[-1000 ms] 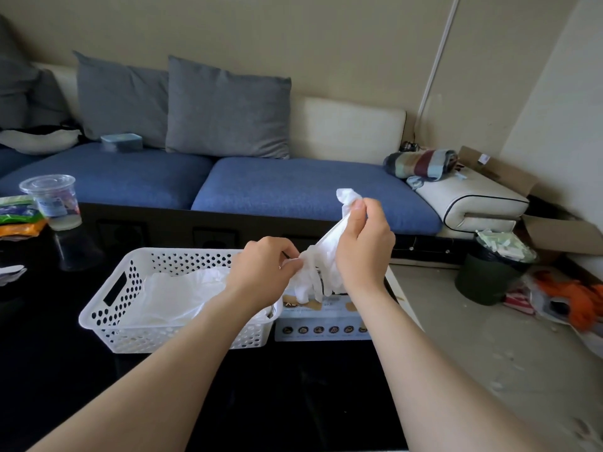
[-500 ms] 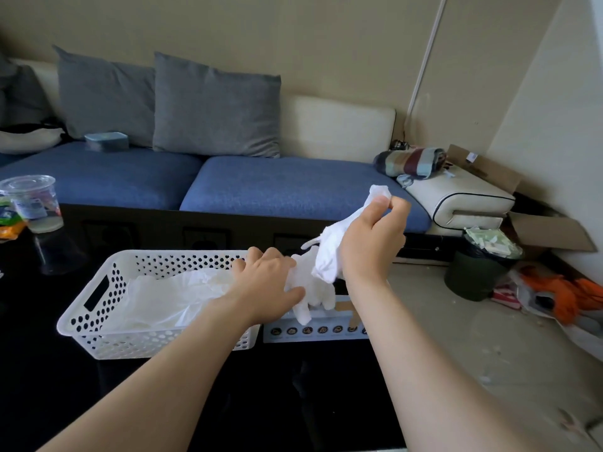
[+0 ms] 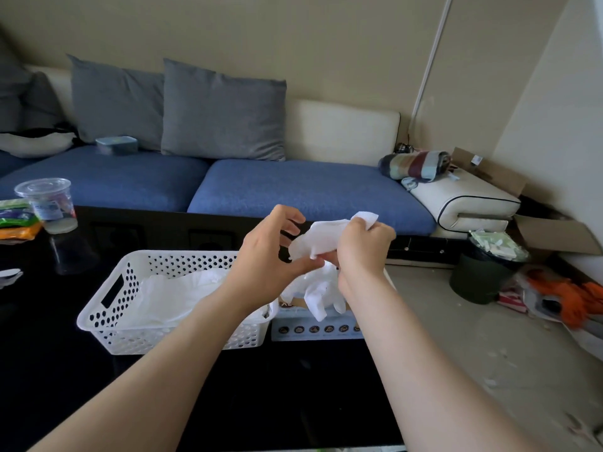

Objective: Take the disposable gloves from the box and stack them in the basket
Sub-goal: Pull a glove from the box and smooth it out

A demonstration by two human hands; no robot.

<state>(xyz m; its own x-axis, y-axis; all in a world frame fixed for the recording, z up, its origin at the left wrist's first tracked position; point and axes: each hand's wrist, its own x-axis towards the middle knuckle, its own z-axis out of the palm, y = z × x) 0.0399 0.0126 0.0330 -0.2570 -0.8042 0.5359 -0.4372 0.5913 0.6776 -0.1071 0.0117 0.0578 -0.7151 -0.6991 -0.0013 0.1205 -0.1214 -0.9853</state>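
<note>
The right hand (image 3: pixel 362 252) grips a crumpled white disposable glove (image 3: pixel 323 238), the left hand (image 3: pixel 270 256) touching it by the thumb, fingers loosely spread, above a largely glove-and-forearm-hidden cardboard glove box (image 3: pixel 319 328) just beside the glove-filled white perforated plastic basket (image 3: pixel 98 309).

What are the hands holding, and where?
A white glove: the right hand grips its upper end; whether the left hand pinches it cannot be told.

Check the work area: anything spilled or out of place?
Yes. A clump of gloves spills out of the box, drooping across its top. The glove gripped by the right hand is bunched, not flat. Litter lies on the floor beside the overfull bin.
</note>
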